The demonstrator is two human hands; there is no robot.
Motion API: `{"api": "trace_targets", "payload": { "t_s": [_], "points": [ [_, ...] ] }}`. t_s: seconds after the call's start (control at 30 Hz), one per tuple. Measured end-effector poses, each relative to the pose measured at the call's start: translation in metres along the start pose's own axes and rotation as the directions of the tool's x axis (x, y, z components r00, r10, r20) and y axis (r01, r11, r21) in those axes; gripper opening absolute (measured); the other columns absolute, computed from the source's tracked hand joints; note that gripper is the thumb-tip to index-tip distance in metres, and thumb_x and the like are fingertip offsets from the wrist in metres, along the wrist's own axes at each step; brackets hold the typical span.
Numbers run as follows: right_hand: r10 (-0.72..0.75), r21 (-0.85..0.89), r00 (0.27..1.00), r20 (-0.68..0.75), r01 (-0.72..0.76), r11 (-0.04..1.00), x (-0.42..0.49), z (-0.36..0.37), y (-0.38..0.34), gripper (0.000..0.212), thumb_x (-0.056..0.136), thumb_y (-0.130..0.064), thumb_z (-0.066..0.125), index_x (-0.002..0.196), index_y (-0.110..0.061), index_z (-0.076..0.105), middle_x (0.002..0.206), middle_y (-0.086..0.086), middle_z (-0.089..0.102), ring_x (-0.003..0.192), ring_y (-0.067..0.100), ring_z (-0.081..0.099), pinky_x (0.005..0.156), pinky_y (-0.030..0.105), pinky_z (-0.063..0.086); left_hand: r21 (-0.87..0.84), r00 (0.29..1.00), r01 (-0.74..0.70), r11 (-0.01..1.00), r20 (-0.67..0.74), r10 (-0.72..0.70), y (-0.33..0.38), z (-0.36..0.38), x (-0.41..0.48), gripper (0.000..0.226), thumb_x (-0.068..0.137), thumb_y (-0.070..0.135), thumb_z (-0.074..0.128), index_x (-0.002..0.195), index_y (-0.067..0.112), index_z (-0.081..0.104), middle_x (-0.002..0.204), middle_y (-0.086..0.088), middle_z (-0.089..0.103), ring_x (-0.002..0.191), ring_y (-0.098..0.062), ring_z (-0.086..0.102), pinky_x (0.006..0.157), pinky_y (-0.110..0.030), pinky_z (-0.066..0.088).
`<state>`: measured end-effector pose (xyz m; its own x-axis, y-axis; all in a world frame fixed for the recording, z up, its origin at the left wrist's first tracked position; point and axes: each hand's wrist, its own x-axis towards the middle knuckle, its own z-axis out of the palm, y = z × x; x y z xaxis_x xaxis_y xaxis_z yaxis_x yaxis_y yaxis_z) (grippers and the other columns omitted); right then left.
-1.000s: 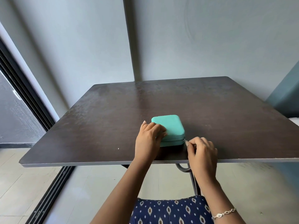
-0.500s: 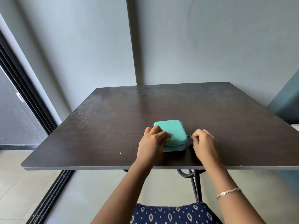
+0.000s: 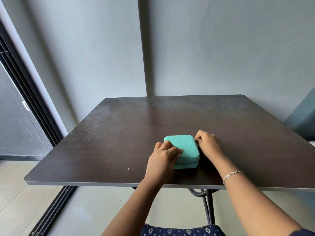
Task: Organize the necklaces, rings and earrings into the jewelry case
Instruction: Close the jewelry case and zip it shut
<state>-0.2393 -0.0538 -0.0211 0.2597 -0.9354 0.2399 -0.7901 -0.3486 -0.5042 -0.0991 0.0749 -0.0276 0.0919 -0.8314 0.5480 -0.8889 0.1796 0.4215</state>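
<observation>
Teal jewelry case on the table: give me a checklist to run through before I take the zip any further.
1. Teal square zip-up jewelry case lies flat on the dark wooden table: ok.
2. Left hand rests on the lid to steady the case: ok.
3. Right hand pinches the zip pull at the case's far right corner: ok.
4. Silver chain bracelet sits on the right wrist, away from the zip: ok.
5. Zip run all the way round: cannot tell, the far side is hidden.
6. Lid free to lift: not ok, it lies closed.
</observation>
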Motion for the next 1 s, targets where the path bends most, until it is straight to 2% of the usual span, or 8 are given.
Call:
{"api": "trace_targets", "payload": {
  "t_s": [0.23,0.43,0.53,0.63,0.7,0.77,0.9,1.0],
  "points": [
    [-0.062,0.038,0.997,0.045,0.06,0.997,0.005,-0.004,-0.008,0.017,0.083,-0.01,0.051,0.069,-0.02,0.053,0.073,0.005,0.061,0.076,0.03,0.059,0.063,0.034,0.045,0.066,0.993,-0.076,0.995,-0.082,0.082,-0.004,0.006,-0.002,0.023,0.083,0.029,0.053,0.091,0.02,0.072,0.087,0.001,0.062,0.082,-0.022,0.056,0.051,-0.027,0.046],
    [-0.117,0.099,0.991,0.065,0.11,0.989,0.013,-0.006,-0.02,0.019,0.083,-0.009,0.05,0.073,-0.022,0.058,0.07,-0.001,0.058,0.074,0.025,0.056,0.059,0.028,0.037,0.09,0.989,-0.101,0.991,-0.096,0.11,-0.008,0.01,0.0,0.035,0.085,0.036,0.04,0.089,0.022,0.071,0.086,0.005,0.063,0.079,-0.016,0.056,0.049,-0.024,0.048],
    [0.039,0.335,0.998,0.051,-0.054,0.941,0.007,-0.001,-0.014,0.011,0.09,-0.016,0.052,0.086,-0.016,0.062,0.081,0.004,0.065,0.081,0.026,0.062,0.071,0.03,0.048,-0.036,0.994,-0.003,0.999,-0.113,-0.001,-0.008,0.013,-0.005,0.04,0.084,0.041,0.038,0.094,0.022,0.072,0.094,0.006,0.063,0.092,-0.006,0.048,0.062,-0.025,0.05],
    [0.174,0.658,0.983,0.056,-0.167,0.734,-0.022,-0.001,-0.023,0.019,0.096,-0.02,0.044,0.102,-0.011,0.06,0.097,0.004,0.062,0.095,0.022,0.058,0.085,0.03,0.045,-0.213,0.973,0.155,0.965,-0.136,-0.187,-0.002,0.02,-0.014,0.037,0.085,0.04,0.043,0.104,0.021,0.068,0.117,0.004,0.055,0.114,-0.007,0.044,0.089,-0.021,0.041],
    [0.191,0.8,0.974,0.121,-0.209,0.562,-0.047,-0.006,-0.031,0.031,0.098,-0.027,0.039,0.119,-0.009,0.053,0.108,0.0,0.054,0.102,0.012,0.049,0.088,0.024,0.036,-0.426,0.907,0.326,0.844,-0.109,-0.406,0.009,0.018,-0.014,0.035,0.092,0.035,0.046,0.122,0.019,0.056,0.129,0.003,0.045,0.125,-0.012,0.04,0.101,-0.023,0.033],
    [0.219,0.837,0.953,0.212,-0.292,0.463,-0.064,-0.005,-0.029,0.047,0.095,-0.043,0.036,0.13,-0.014,0.046,0.12,-0.004,0.05,0.115,0.012,0.045,0.099,0.026,0.034,-0.614,0.812,0.485,0.623,0.052,-0.581,0.019,0.016,-0.011,0.039,0.097,0.039,0.04,0.13,0.021,0.046,0.129,0.007,0.045,0.125,-0.012,0.042,0.1,-0.024,0.033],
    [0.226,0.828,0.923,0.311,-0.379,0.413,-0.072,0.009,-0.027,0.094,0.063,-0.085,0.034,0.135,-0.025,0.044,0.139,-0.003,0.047,0.128,0.018,0.042,0.111,0.044,0.031,-0.781,0.727,0.551,0.294,0.277,-0.628,0.018,0.02,-0.003,0.069,0.073,0.082,0.033,0.117,0.034,0.055,0.122,0.009,0.057,0.113,-0.011,0.053,0.102,-0.039,0.041],
    [0.206,0.84,0.931,0.303,-0.363,0.404,-0.066,0.007,-0.033,0.092,0.065,-0.079,0.031,0.137,-0.023,0.043,0.142,-0.002,0.044,0.131,0.016,0.039,0.113,0.042,0.027,-0.802,0.713,0.565,0.195,0.355,-0.605,0.01,0.023,0.008,0.086,0.057,0.091,0.036,0.119,0.035,0.056,0.124,0.008,0.059,0.116,-0.013,0.054,0.105,-0.042,0.039]
  ]
}}
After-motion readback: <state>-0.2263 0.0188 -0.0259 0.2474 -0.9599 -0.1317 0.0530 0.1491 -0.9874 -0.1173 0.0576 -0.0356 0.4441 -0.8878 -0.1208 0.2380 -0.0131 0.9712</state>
